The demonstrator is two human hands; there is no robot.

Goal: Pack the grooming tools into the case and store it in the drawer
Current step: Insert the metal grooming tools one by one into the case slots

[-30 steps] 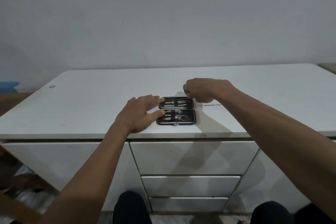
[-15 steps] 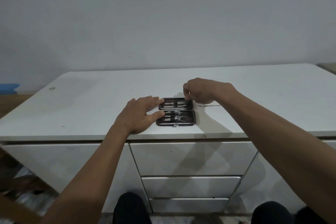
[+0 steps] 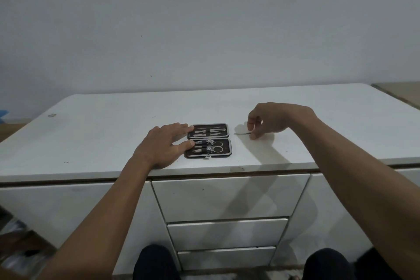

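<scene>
Case (image 3: 208, 141) lies open on cabinet top (image 3: 102, 125), tools strapped in. Left hand (image 3: 162, 145) flat, fingers on case's left edge. Right hand (image 3: 270, 120), right of case, pinches thin tool (image 3: 242, 133). Risk: slim tool slips from pinch or misses its strap; drawers (image 3: 227, 198) closed.

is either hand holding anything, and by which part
The right hand pinches a thin metal tool at its right end, on the tabletop. The left hand holds nothing; its fingers rest flat on the open case.

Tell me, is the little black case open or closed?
Open. The case lies flat on the table, both halves spread, with metal tools showing inside.
</scene>
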